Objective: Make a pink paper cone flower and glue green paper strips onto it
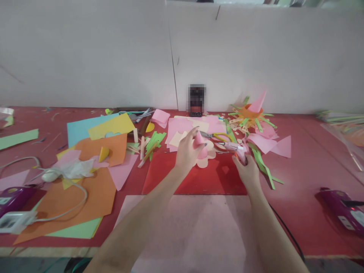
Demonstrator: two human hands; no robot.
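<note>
My left hand is closed around a pink paper cone, its thumb and fingers on either side. A cream paper flower with rounded petals sits at the cone's base, above a red board. My right hand grips a pink glue gun, whose nozzle points left toward the flower. Its cord runs down beside my right forearm. Just behind the nozzle lie yellow-handled scissors. My palm hides part of the cone.
Orange paper sheets, a white cable and a white power strip cover the left side. Green strips lie near the middle. A finished-looking orange paper piece with a pink cone stands back right. A purple device lies front right.
</note>
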